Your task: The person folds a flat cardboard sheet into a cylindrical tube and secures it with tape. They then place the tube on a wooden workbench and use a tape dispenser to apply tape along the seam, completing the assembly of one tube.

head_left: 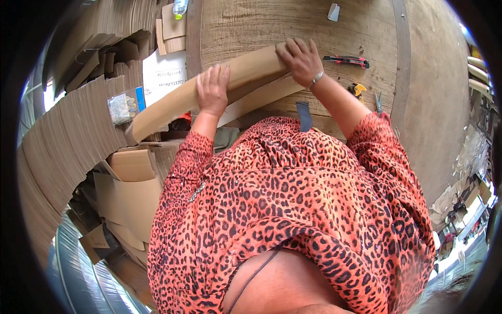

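Long cardboard piece [170, 111] steadied on a wooden table [340, 42]

The worn tabletop fills the far middle, with stacked flat cardboard [70, 128] crowding the left side from far to near. A clear bottle [180, 7] lies far left; a red-and-black cutter [347, 62] lies right of the hands, with scissors [378, 102] nearer. The brown piece slants from near left to far right, in front of the person. The left hand [213, 90] lies over its middle, fingers extended and close together. The right hand [300, 60] covers its far right end, fingers slightly spread. Whether either thumb pinches from below, I cannot tell.
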{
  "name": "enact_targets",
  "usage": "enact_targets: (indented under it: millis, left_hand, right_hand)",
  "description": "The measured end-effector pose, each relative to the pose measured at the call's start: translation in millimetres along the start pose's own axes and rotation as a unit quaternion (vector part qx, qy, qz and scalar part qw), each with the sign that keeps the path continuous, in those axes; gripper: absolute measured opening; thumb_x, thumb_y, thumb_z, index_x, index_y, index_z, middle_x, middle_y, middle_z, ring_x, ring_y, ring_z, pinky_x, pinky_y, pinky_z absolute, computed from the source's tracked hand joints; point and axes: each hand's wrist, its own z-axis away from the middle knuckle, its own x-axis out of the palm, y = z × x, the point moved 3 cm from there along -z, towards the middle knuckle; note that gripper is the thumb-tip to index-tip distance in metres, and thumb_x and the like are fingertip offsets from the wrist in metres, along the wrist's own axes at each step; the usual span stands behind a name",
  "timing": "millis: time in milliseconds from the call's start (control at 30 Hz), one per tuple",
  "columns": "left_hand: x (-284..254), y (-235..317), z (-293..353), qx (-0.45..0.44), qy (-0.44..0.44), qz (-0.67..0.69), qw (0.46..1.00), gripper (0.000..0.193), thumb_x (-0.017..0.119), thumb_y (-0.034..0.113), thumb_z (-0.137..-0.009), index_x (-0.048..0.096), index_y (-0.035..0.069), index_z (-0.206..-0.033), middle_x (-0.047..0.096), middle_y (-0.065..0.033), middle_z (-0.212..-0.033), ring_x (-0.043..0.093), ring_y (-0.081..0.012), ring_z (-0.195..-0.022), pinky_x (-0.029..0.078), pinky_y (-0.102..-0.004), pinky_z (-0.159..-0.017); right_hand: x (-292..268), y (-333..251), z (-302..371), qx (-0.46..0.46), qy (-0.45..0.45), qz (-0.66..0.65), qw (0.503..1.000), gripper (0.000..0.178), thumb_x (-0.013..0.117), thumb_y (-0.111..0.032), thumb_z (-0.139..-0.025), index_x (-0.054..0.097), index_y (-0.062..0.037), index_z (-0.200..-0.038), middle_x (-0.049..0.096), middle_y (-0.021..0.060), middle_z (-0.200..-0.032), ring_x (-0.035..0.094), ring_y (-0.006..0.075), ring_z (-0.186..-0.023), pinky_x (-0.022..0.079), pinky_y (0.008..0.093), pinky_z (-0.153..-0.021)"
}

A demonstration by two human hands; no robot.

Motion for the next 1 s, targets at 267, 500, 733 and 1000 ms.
enact_targets:
  millis: [267, 500, 733, 1000]
  left_hand:
    - [-21.4, 15.3, 23.8, 0.006, -0.122, 0.257, 0.959, 0.082, 0.081, 0.039, -0.066, 0.048, 0.018, -0.138, 0.045, -0.011, -0.135, 0.044, -0.0338, -0.123, 0.03, -0.0481, -0.105]
    - [20.7, 26.4, -53.9, 0.017, -0.353, 0.244, 0.903, 0.102, 0.082, 0.053, -0.061, 0.035, 0.023, -0.147, 0.044, -0.0157, -0.141, 0.041, -0.0364, -0.131, 0.033, -0.051, -0.106]
    - [-4.4, 1.2, -26.6, 0.047, -0.358, 0.222, 0.906, 0.112, 0.081, 0.055, -0.061, 0.024, 0.024, -0.152, 0.036, -0.0222, -0.147, 0.035, -0.0406, -0.135, 0.028, -0.055, -0.109]
    - [-32.6, -21.0, -18.5, 0.033, -0.358, 0.246, 0.9, 0.111, 0.081, 0.052, -0.062, 0.023, 0.024, -0.153, 0.036, -0.0225, -0.146, 0.036, -0.0383, -0.133, 0.028, -0.0509, -0.107]
  right_hand:
    - [13.6, -28.2, 74.2, 0.029, -0.024, -0.09, 0.995, 0.055, 0.056, -0.015, -0.082, 0.049, -0.019, -0.137, 0.043, 0.0162, -0.14, 0.037, 0.036, -0.135, 0.028, 0.0487, -0.114]
    - [2.4, -40.8, 66.0, -0.022, -0.073, -0.105, 0.992, 0.061, 0.064, -0.018, -0.077, 0.049, -0.0215, -0.137, 0.042, 0.0144, -0.143, 0.036, 0.0345, -0.136, 0.029, 0.0489, -0.113]
    - [-20.7, -51.8, 41.2, 0.114, -0.141, -0.169, 0.969, 0.107, 0.09, -0.02, -0.052, 0.036, -0.0165, -0.145, 0.036, 0.0157, -0.147, 0.035, 0.0369, -0.135, 0.033, 0.0458, -0.111]
    - [-27.0, -52.1, -11.0, 0.043, -0.267, -0.201, 0.941, 0.117, 0.089, -0.017, -0.051, 0.026, -0.0093, -0.149, 0.033, 0.0172, -0.151, 0.036, 0.0343, -0.137, 0.035, 0.0414, -0.111]
